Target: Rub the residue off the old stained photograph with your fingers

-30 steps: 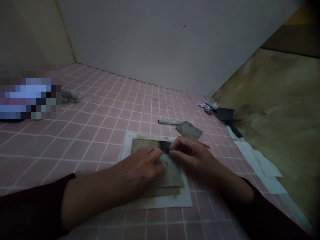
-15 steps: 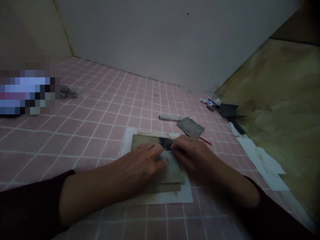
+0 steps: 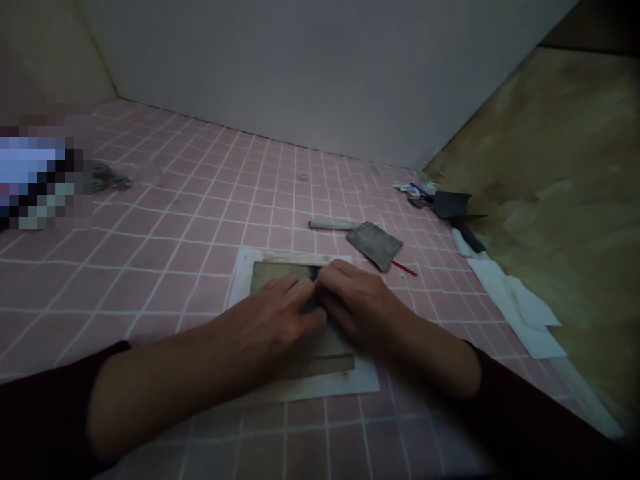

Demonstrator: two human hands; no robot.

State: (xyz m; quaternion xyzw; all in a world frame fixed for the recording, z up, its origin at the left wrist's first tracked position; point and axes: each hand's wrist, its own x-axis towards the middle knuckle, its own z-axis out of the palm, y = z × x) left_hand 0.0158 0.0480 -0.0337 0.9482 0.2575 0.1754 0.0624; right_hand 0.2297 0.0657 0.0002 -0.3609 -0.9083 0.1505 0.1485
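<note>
Grey-green sheets (image 3: 327,362) lie stacked on white paper (image 3: 367,382) in front of me. My left hand (image 3: 285,310) rests over the upper sheet, fingers curled and thumb close to the forefinger. A dark grey bit (image 3: 311,303) shows between that thumb and finger. My right hand (image 3: 357,297) touches the left fingertips, its thumb and fingers pinched together; what they hold is hidden. Just above the fingers, a black patch (image 3: 314,271) is visible near the sheet's top edge.
Beyond the hands lie a grey rod (image 3: 330,225), a small grey piece of sheet (image 3: 375,245) and a red stick (image 3: 404,268). A black scoop-like piece (image 3: 453,203) and white paper scraps (image 3: 520,307) line the right wall. The pink checked cloth (image 3: 225,173) spreads underneath.
My right hand has moved left to meet the left fingertips, covering most of the black patch. The whole view has shifted slightly.
</note>
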